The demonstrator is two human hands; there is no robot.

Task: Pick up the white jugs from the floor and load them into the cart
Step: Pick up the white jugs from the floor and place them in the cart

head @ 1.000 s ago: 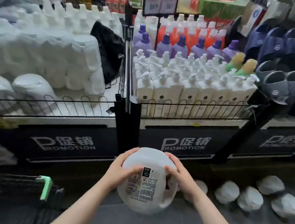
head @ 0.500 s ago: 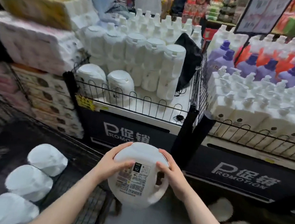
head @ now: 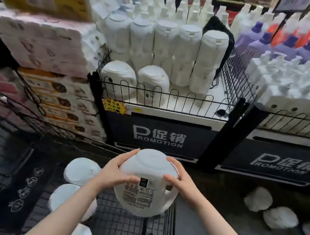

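Jug held over the cart!
Left hand [head: 114,172] and right hand [head: 180,181] both grip the white jug [head: 145,184] above the wire cart [head: 118,227], where three jugs [head: 81,170] lie; more jugs [head: 280,217] sit on the floor, right.

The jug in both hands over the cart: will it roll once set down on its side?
Probably. The held jug looks rounded and smooth, so it could roll on the cart mesh. Left hand and right hand both grip it, hinting at weight. Its side handle may check rolling.
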